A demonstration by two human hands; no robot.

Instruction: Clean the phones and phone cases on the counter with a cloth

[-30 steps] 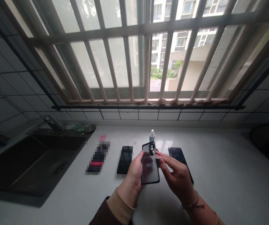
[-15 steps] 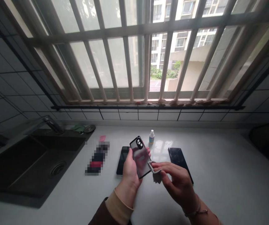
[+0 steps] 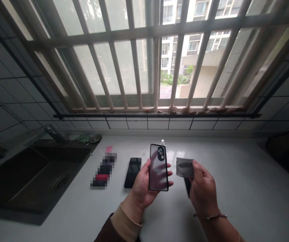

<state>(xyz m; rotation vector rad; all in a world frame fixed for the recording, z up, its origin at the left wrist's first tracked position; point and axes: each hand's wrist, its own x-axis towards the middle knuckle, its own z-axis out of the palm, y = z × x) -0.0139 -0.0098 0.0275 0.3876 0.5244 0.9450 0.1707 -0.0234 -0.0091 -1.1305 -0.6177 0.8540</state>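
My left hand (image 3: 144, 186) is closed round a phone case (image 3: 158, 173) with a black rim, a see-through smoky back and camera cutouts at the top. It is held nearly upright, with fingertips showing past its right edge. To its right, my right hand (image 3: 205, 188) pinches a folded grey cloth (image 3: 184, 167), apart from the case. Under that cloth and hand lies a black phone (image 3: 187, 189), mostly hidden. Another dark phone (image 3: 133, 172) lies on the counter just left of the case. Behind the case, only the white top of a small bottle (image 3: 162, 142) shows.
A dark sink (image 3: 33, 174) with a faucet (image 3: 55, 134) is at the left. Beside it on the counter (image 3: 235, 201) lie a blurred-out dark and red item (image 3: 103, 171) and a pink slip (image 3: 109, 149). A barred window (image 3: 144, 67) rises behind.
My right hand has drawn the grey cloth off the case's edge, up and to the right. The case has turned from tilted to nearly upright and now covers most of the bottle.
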